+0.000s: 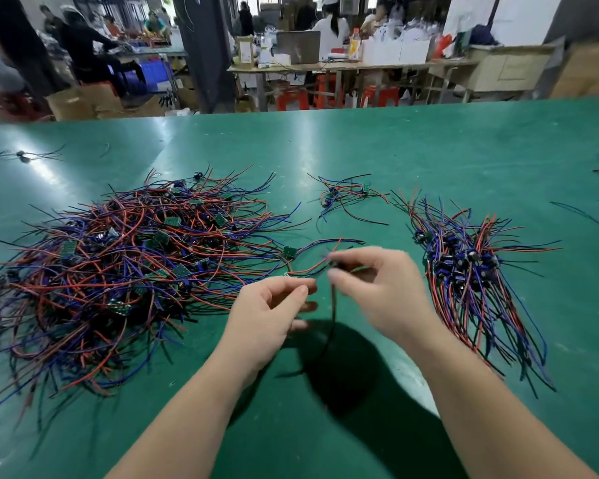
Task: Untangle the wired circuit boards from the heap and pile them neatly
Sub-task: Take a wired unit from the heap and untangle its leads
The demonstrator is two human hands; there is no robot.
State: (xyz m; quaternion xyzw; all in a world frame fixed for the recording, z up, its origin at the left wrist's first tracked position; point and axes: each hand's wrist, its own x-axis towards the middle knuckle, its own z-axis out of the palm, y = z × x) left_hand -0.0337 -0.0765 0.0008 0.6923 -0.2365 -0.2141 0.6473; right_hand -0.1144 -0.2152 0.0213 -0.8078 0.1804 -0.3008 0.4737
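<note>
The held leads [332, 316], red and black, are pinched between thumb and forefinger of the left hand [274, 316] and by the curled fingers of the blurred right hand [377, 288]. The hands are held close together just above the green table [429, 143], and one black lead hangs down between them. A small green board [288, 252] is seen just beyond the fingertips; any print on it is too small to be read. The tangled heap [118, 264] is spread to the left, touching that board's wires. A combed pile [471, 281] lies to the right, near the right wrist. A small cluster [346, 195] sits farther back, between heap and pile. Benches, red stools [293, 100] and seated people are seen behind.
</note>
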